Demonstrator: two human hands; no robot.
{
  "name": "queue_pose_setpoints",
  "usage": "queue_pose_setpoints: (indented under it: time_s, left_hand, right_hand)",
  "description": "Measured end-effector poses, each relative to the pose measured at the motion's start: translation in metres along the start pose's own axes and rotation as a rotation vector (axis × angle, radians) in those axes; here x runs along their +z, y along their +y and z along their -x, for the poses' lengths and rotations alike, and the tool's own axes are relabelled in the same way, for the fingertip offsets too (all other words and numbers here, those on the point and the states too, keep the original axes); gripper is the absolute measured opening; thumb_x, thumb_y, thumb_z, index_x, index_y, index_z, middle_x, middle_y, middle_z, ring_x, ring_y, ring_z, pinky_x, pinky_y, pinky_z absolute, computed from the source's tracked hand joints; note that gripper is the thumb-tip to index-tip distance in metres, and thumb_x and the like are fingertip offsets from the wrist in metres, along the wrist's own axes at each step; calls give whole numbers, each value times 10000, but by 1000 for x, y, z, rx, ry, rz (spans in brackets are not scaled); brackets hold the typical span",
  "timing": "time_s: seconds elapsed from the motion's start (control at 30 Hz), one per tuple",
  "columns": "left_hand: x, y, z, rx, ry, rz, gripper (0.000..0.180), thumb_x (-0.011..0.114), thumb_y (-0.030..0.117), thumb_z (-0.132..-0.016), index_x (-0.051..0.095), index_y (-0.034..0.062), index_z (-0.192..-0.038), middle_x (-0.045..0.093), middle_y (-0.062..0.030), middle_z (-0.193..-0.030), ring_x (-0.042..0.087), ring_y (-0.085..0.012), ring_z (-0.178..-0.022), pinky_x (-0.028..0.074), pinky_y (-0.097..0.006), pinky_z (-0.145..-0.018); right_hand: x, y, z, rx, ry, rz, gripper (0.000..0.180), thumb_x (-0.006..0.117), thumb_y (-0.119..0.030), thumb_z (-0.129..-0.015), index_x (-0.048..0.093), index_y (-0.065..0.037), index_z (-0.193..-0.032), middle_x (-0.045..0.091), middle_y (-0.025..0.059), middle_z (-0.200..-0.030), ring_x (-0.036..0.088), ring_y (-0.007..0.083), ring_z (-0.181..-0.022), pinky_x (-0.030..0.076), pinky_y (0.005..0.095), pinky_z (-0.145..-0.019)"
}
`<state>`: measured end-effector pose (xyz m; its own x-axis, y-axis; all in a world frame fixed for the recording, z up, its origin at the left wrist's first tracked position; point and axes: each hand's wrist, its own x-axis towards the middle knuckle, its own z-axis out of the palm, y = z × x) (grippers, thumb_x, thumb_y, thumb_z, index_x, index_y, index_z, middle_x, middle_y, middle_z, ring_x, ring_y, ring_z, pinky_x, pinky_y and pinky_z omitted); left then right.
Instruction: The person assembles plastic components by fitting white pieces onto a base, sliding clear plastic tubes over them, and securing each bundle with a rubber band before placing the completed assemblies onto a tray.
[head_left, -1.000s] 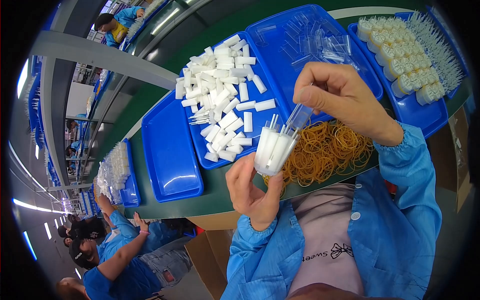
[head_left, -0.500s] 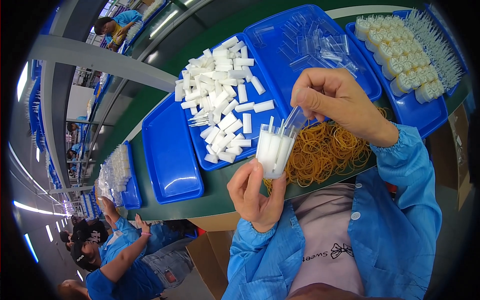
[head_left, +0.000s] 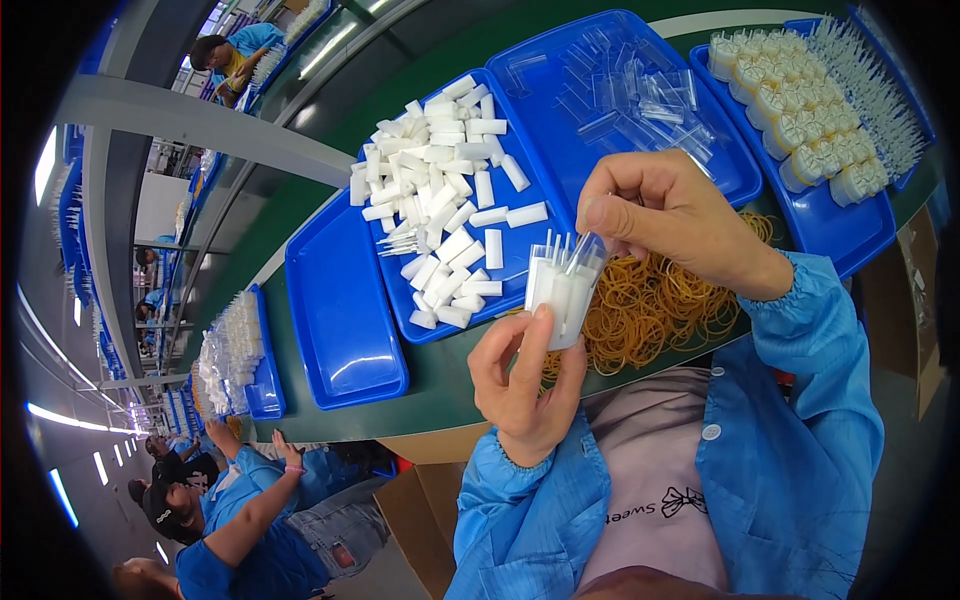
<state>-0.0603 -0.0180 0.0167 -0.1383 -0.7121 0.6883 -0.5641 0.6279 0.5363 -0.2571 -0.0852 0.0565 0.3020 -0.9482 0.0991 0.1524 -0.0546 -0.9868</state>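
My left hand (head_left: 528,395) grips a bundle of white blocks with thin pale rods (head_left: 558,298) from below, between thumb and fingers. Clear plastic sheets surround the blocks, and the rod ends stick up from the top. My right hand (head_left: 685,215) is closed in a pinch on a clear plastic piece (head_left: 590,255), which lies against the bundle's right side. Its fingertips partly hide that piece. Under both hands spreads a heap of tan rubber bands (head_left: 650,310).
Behind the bundle, a blue tray holds loose white blocks (head_left: 440,185) and a few thin rods. Clear plastic pieces (head_left: 640,100) lie in another tray. Banded bundles (head_left: 800,110) fill a tray at right. Further left are a blue tray (head_left: 345,330) and co-workers (head_left: 250,520).
My left hand has shifted slightly right with the bundle. My right hand has come down a little, and the clear piece now sits closer against the blocks.
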Motion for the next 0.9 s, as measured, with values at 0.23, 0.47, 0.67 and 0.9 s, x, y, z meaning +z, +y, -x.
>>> queue_pose_setpoints:
  time_s: [0.23, 0.47, 0.67, 0.9]
  left_hand:
    - [-2, 5, -10, -33, -66, 56, 514, 749, -84, -616, 661, 69, -1099, 541, -106, -1021, 578, -207, -873, 522, -272, -696]
    - [-2, 1, -11, -63, -134, 76, 508, 739, -80, -622, 667, 82, -1098, 509, -101, -1039, 554, -199, -884, 504, -266, -712]
    - [1, -5, -7, -126, -141, 172, 471, 721, -81, -641, 663, 50, -1090, 473, -103, -1082, 576, -180, -863, 501, -265, -736]
    - [-2, -11, -3, -130, -73, 67, 460, 684, -60, -636, 662, 46, -1083, 473, -101, -1084, 545, -211, -928, 462, -304, -805]
  right_hand:
    - [-1, -6, 1, -68, 6, 138, 216, 623, -223, -895, 602, -19, -827, 531, -20, -669, 451, 27, -585, 351, 171, -505]
    - [-3, 1, -5, -123, 0, 200, 239, 636, -230, -861, 640, -1, -793, 525, -24, -613, 424, 34, -572, 318, 234, -480]
    - [-4, 4, -6, -151, -43, 283, 292, 645, -265, -842, 625, 6, -733, 498, 18, -554, 411, 70, -534, 316, 267, -472]
    - [-14, -4, 4, -228, -123, 482, 247, 549, -195, -911, 645, 7, -1015, 630, 109, -880, 585, 168, -776, 455, 294, -675]
